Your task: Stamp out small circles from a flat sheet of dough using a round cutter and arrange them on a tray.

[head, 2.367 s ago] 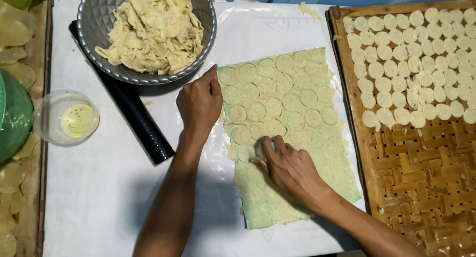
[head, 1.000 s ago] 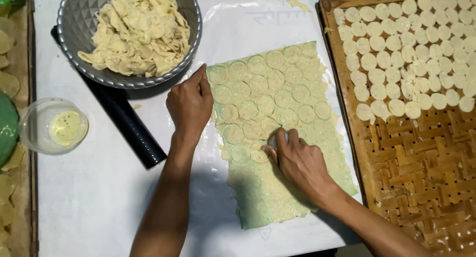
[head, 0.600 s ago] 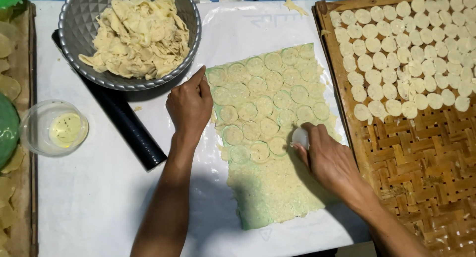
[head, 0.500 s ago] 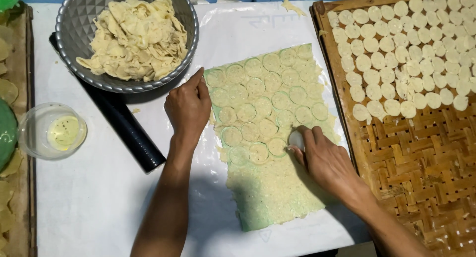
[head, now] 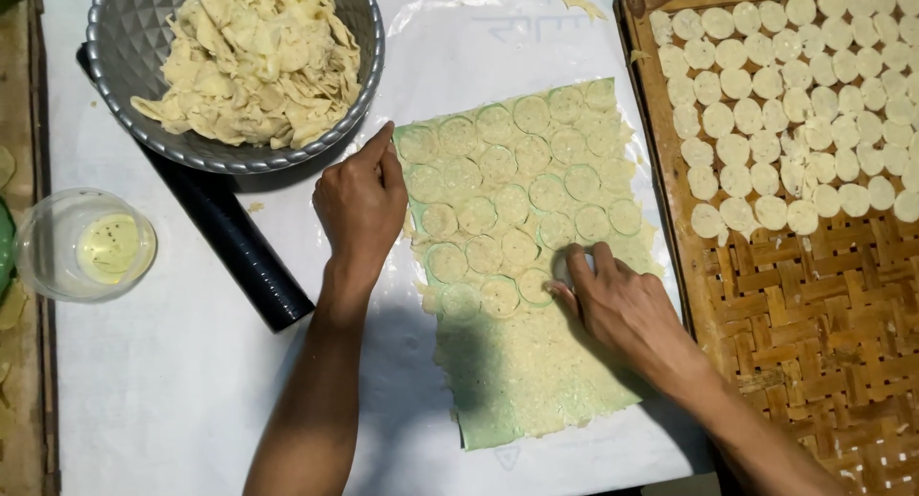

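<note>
Right hand clenched on a small round cutter, pressing the dough sheet; left hand lies flat, released, steadying the sheet's edge.

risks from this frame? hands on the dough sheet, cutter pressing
1. The right hand presses the cutter close beside earlier circles in the dough sheet; the cuts may overlap.
2. The left hand pins only the sheet's left edge, so the thin dough could shift or tear.
</note>
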